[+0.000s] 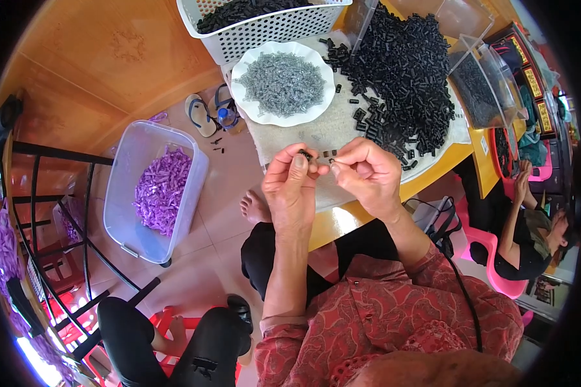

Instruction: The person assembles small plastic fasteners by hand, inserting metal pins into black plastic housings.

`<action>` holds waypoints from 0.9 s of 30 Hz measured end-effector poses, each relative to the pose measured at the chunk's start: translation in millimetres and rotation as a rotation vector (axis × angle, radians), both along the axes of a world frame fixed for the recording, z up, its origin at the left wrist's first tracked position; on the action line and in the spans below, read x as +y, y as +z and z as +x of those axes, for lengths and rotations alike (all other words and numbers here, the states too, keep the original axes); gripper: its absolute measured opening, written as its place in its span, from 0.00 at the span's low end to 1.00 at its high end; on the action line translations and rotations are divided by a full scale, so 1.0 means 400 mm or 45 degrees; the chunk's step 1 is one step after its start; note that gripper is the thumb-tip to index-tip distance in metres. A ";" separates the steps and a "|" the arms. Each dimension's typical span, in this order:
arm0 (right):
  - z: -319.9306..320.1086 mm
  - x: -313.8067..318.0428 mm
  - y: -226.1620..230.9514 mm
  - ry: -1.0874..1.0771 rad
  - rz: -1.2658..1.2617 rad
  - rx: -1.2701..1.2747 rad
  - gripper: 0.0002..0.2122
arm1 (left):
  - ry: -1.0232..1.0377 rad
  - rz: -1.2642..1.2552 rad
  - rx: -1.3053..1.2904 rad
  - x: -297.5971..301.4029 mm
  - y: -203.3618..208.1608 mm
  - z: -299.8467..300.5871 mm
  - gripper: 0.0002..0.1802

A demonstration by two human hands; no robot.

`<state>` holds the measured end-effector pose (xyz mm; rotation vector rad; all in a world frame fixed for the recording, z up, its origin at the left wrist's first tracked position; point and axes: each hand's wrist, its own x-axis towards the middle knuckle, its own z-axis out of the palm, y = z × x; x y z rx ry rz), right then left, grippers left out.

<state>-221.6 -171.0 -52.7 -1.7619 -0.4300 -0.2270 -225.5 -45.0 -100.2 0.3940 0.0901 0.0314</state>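
My left hand (289, 187) is closed, pinching a small black plastic piece (305, 155) between thumb and fingertips. Close beside it, my right hand (373, 177) is closed too, thumb and forefinger pressed together on something too small to make out. Both hands are raised over the near edge of a cloth-covered table (274, 145). Just beyond the fingers, a few tiny brown and black bits lie on the cloth. A big heap of black plastic pieces (400, 71) spreads to the right. A white scalloped plate (239, 103) holds many small clear pieces (284, 84).
A white perforated basket (271, 39) of black pieces stands at the far side, and a clear box (481, 84) at the right. Left on the floor is a clear tub (119, 219) of purple pieces (164, 190), near sandals (200, 116). Other people sit at lower left and right.
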 end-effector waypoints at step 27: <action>-0.099 -0.043 0.061 -0.104 0.572 0.432 0.06 | -0.150 -0.110 -0.097 -0.053 0.050 -0.030 0.17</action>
